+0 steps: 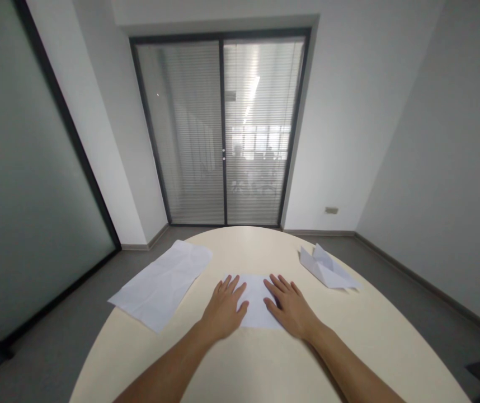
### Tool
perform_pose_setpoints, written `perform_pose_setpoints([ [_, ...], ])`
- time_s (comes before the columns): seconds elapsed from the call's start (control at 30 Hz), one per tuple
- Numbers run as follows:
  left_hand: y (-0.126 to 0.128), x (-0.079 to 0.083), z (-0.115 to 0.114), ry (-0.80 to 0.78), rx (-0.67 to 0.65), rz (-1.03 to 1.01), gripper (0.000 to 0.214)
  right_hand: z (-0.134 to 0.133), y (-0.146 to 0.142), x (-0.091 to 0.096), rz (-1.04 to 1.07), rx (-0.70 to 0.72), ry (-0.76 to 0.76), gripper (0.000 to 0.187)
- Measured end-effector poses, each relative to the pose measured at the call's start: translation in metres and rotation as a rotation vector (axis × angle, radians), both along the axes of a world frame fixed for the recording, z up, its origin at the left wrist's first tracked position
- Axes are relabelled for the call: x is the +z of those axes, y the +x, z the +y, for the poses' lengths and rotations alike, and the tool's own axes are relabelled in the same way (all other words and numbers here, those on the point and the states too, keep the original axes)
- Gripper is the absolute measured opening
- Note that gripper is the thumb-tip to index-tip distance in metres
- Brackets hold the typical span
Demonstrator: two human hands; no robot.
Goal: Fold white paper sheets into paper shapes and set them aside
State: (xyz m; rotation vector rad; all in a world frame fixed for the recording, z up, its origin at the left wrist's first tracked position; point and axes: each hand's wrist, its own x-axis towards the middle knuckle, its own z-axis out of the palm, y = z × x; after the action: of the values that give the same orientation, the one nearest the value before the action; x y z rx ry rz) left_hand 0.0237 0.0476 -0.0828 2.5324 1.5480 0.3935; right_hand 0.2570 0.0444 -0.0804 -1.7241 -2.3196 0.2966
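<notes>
A white sheet of paper (pixel 253 305) lies flat on the table in front of me, its left and right sides partly covered by my hands. My left hand (pixel 225 307) rests on its left side with the fingers stretched out and the thumb pointing inward. On the opposite side, my right hand (pixel 288 305) lies with spread fingers over the paper's right part. Neither hand grips anything. Whether the sheet is folded into layers I cannot tell.
A larger creased sheet of paper (pixel 166 282) lies at the left, one corner reaching past the table's edge. A folded paper shape (pixel 327 267) sits near the right edge of the round cream table (pixel 248 369). Behind stands a glass door with blinds (pixel 223 134).
</notes>
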Motion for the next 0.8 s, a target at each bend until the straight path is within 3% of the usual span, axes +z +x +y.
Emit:
perform_pose_setpoints([
  [0.4,0.0022,0.0002,0.006,0.058,-0.027,-0.008,0.049,0.0032,-0.0026,0.0074,0.003,0.166,0.049,0.057],
  [0.8,0.0029,0.0008,0.0084,0.048,-0.052,-0.038,0.048,0.0073,-0.0009,0.0055,0.038,0.184,0.005,0.057],
])
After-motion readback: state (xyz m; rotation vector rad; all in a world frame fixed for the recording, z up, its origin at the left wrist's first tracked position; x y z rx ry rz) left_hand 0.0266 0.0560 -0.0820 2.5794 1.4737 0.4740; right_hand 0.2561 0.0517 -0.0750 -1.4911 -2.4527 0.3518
